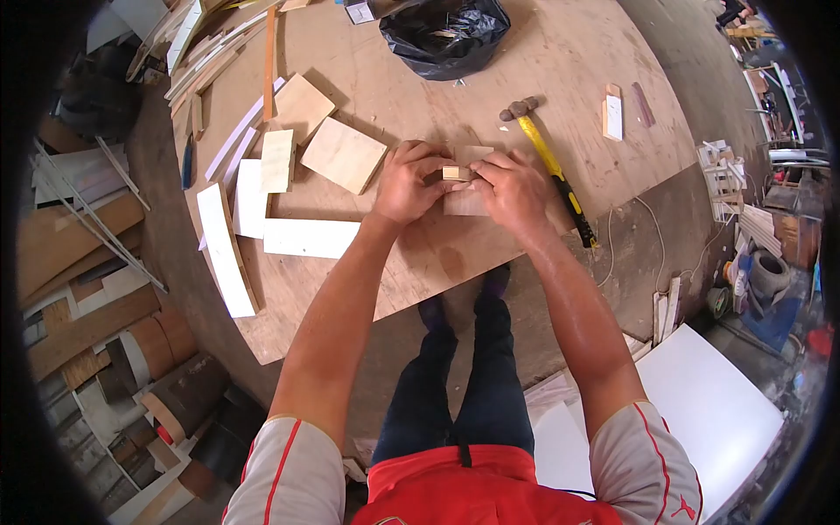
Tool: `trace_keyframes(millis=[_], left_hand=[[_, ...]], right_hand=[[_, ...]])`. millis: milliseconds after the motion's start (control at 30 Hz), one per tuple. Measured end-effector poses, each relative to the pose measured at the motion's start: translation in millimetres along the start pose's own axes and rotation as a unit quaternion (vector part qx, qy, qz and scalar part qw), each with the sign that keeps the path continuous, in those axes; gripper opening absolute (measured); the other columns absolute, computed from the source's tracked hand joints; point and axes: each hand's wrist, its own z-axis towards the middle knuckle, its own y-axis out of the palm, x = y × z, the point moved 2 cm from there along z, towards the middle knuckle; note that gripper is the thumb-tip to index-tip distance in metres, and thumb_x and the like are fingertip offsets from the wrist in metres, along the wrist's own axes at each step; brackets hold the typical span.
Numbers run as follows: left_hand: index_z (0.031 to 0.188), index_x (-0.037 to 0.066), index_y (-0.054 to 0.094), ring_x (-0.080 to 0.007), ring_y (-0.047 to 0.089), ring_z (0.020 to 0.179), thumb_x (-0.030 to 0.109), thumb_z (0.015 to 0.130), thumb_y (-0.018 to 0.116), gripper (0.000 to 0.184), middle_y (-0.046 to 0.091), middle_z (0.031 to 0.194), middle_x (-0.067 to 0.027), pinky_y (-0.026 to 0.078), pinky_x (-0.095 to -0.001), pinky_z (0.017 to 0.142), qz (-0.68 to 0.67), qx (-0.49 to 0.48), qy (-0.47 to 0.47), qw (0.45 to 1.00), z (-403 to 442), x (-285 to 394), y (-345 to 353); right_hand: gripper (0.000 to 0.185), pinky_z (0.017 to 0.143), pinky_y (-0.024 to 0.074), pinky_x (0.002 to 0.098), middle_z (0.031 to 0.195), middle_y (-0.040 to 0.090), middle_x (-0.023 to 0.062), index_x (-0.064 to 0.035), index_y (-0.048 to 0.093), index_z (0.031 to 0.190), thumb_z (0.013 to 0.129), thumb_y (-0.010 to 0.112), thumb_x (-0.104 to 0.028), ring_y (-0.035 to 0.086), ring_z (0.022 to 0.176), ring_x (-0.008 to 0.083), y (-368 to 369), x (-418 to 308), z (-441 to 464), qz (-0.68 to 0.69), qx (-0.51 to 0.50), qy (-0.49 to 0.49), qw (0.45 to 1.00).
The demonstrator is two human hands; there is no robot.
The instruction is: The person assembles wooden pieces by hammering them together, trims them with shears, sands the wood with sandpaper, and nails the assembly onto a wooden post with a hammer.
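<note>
Over the plywood table, my left hand and my right hand meet near the middle. Between their fingers is a small light wooden block, pinched from both sides. A pale flat wooden piece lies under the hands, partly covered by them. To the right of my right hand rests a hammer with a yellow and black handle. Left of my left hand lie square wooden boards and a white-faced strip.
At the table's top edge sits a black plastic bag. Long thin strips are piled at the upper left. A small white-faced block lies at the right. Wood scraps and a white panel are on the floor.
</note>
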Motion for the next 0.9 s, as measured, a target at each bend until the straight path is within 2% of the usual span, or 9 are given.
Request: trace_keyframes(millis=[100,200,300,400,500,600,700,733,900], left_hand=[[0.1,0.012,0.083,-0.0272,0.066,0.108,0.025,0.069,0.093,0.034,0.076,0.11,-0.0006,0.052,-0.0415,0.093,0.005,0.004,0.007,1.0,-1,-1,1],[0.102,0.008,0.082,-0.0299,0.065,0.107,0.022,0.073,0.093,0.034,0.075,0.114,-0.005,0.051,-0.0451,0.092,-0.01,-0.011,0.011,1.0,-1,-3,0],[0.102,0.008,0.082,-0.0301,0.066,0.106,0.022,0.073,0.093,0.033,0.076,0.114,-0.0055,0.052,-0.0452,0.093,-0.027,-0.01,0.017,0.999,-1,-5,1],[0.1,0.014,0.084,-0.0261,0.065,0.108,0.026,0.071,0.092,0.032,0.076,0.113,0.0008,0.051,-0.042,0.094,-0.012,-0.003,0.017,1.0,-1,-6,2],[0.1,0.015,0.085,-0.026,0.065,0.109,0.027,0.072,0.091,0.032,0.077,0.114,0.0017,0.051,-0.0417,0.095,0.008,-0.002,0.027,1.0,-2,-2,0],[0.101,0.017,0.085,-0.0259,0.064,0.111,0.028,0.072,0.091,0.032,0.077,0.115,0.0021,0.051,-0.0419,0.096,0.004,-0.004,0.018,1.0,-4,-3,1],[0.102,0.017,0.085,-0.0256,0.064,0.112,0.028,0.072,0.092,0.033,0.077,0.117,0.0031,0.05,-0.0421,0.097,0.024,-0.005,0.016,1.0,-4,-2,1],[0.102,0.018,0.085,-0.0256,0.064,0.113,0.028,0.072,0.092,0.033,0.076,0.117,0.0036,0.05,-0.0422,0.097,0.022,-0.008,0.017,1.0,-3,-1,1],[0.102,0.019,0.085,-0.0262,0.063,0.114,0.027,0.072,0.091,0.032,0.076,0.119,0.0056,0.05,-0.0422,0.099,0.019,-0.012,0.012,1.0,-4,-4,2]], right_hand=[[0.021,0.085,0.0562,0.0428,0.101,0.072,0.0,-0.0146,0.08,0.104,0.084,0.081,-0.021,0.067,0.099,0.0291,0,-2,0,0.002,-0.004,0.011,1.0],[0.022,0.085,0.0564,0.0432,0.102,0.073,-0.0001,-0.0147,0.08,0.105,0.084,0.081,-0.021,0.067,0.101,0.0293,0,-2,0,-0.005,-0.008,0.009,1.0],[0.023,0.086,0.0565,0.0435,0.103,0.073,-0.0003,-0.0148,0.08,0.106,0.084,0.081,-0.02,0.067,0.103,0.0295,0,-2,0,-0.006,-0.009,0.017,1.0],[0.027,0.086,0.0562,0.0447,0.105,0.074,-0.0005,-0.0151,0.079,0.108,0.082,0.083,-0.023,0.067,0.102,0.0295,3,0,-1,-0.001,-0.009,0.029,1.0],[0.034,0.088,0.0545,0.0466,0.108,0.073,0.0054,-0.0112,0.077,0.113,0.084,0.083,-0.028,0.066,0.099,0.0347,-13,-4,-5,0.031,0.005,0.022,0.999],[0.048,0.095,0.0517,0.0507,0.114,0.07,0.0137,-0.0086,0.071,0.123,0.086,0.083,-0.038,0.064,0.103,0.0393,-44,14,-22,-0.092,0.108,0.105,0.984],[0.058,0.097,0.0497,0.054,0.117,0.066,0.019,-0.006,0.065,0.13,0.089,0.081,-0.045,0.062,0.106,0.0427,-41,50,-47,-0.19,0.063,0.223,0.954],[0.053,0.095,0.0499,0.054,0.122,0.064,0.0184,-0.0063,0.062,0.131,0.094,0.077,-0.041,0.061,0.109,0.0427,-38,57,-54,-0.2,0.022,0.226,0.953],[0.033,0.086,0.0523,0.0559,0.109,0.069,0.0212,-0.0039,0.061,0.124,0.103,0.067,-0.029,0.066,0.101,0.0444,-38,62,-51,-0.138,0.002,0.279,0.95]])
